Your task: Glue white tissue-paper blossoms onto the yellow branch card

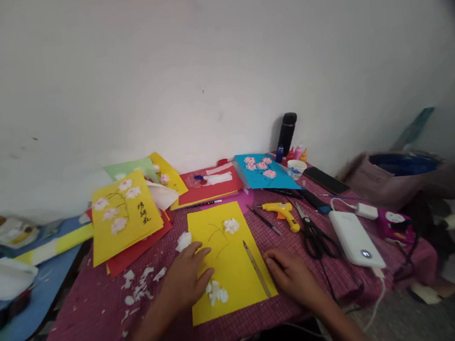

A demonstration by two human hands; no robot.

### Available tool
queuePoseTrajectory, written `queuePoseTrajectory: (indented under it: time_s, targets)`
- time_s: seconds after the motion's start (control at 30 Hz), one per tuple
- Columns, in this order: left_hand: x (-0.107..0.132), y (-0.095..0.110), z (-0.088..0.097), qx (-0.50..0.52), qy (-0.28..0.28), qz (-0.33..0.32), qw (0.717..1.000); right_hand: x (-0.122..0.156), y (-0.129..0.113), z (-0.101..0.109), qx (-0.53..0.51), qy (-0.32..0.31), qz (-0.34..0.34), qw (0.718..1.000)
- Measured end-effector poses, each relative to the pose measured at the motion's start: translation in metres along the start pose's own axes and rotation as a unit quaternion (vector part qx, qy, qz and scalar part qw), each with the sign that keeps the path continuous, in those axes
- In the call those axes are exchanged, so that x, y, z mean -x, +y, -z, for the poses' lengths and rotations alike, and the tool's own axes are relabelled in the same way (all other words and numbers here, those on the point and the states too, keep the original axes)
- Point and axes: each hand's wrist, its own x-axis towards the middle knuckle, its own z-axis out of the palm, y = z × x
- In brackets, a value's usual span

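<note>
Yellow sheet point(232, 263), centre of the checked cloth point(88, 317), long axis running away from the viewer; its near edge lies close to the table's front edge.

Left hand point(186, 279): flat on the sheet's left margin, fingers open and spread, holding nothing.

Right hand point(292, 275): at the sheet's lower right edge, fingers bent, their tips next to the near end of the stick. Whether they pinch it cannot be told.

Counts on the sheet: two white paper flowers, one near the far end point(231, 225) and one near the front point(217, 293); one thin stick point(257, 268) lying along the right margin; a few drawn branch lines between them.

Open room: the widest bare cloth lies left of the left hand, dotted with white scraps point(138, 290). The right side is tighter, with one pair of scissors point(315, 234) just beside the right hand, one glue gun point(281, 212) behind them, and one power bank point(354, 238) near the table's right edge. The far side is closed off by a yellow card point(123, 215), a red card point(213, 186) and a blue card point(264, 170), leaving only a narrow strip of cloth beyond the sheet.
</note>
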Motion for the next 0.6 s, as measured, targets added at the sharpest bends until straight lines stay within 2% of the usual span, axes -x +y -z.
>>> queuePoseTrajectory:
  time_s: [0.17,0.27,0.4,0.6]
  targets:
    - [0.071,0.01,-0.001,0.065,0.111,0.08,0.988,0.002,0.0,0.0,0.004,-0.003,0.01,1.0]
    - [0.099,0.016,-0.012,0.061,0.179,0.124,0.974,0.003,0.005,0.0,0.027,-0.014,0.01,0.999]
    - [0.109,0.019,-0.023,0.038,0.192,0.141,0.97,0.004,0.013,-0.002,0.043,-0.018,0.021,0.999]
    - [0.104,0.023,-0.022,0.017,0.167,0.174,0.97,0.005,0.016,-0.002,0.041,-0.035,0.022,0.998]
